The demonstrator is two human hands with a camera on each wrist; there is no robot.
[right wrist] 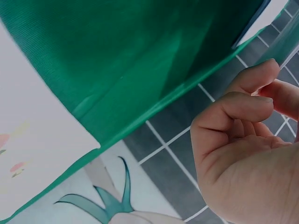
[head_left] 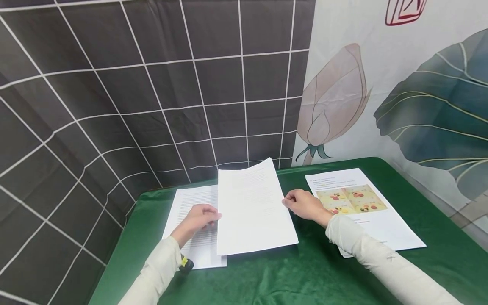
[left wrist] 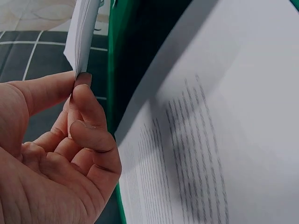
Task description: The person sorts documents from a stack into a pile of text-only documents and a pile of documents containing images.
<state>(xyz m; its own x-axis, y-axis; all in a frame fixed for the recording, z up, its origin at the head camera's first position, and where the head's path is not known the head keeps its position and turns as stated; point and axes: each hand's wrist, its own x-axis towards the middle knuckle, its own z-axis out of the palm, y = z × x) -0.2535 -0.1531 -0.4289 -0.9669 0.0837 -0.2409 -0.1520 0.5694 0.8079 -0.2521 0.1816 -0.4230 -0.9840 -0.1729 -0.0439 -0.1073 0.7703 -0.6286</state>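
The paper sheaf (head_left: 255, 207) is held aloft, its edges pinched by left grip (head_left: 199, 218) and right grip (head_left: 305, 205); even pressure seems called for next.

Left sleeve (head_left: 146, 277): off-white, long, creased fabric. Right sleeve (head_left: 375, 253): likewise off-white and wrinkled; small dark cross-shaped mark (head_left: 391, 256) partway along. Both cuffs (head_left: 340, 232) softly gathered.

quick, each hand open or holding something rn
Left hand: closed, pinching the raised sheets by their left edge.
Right hand: closed, holding the same sheets' right edge.
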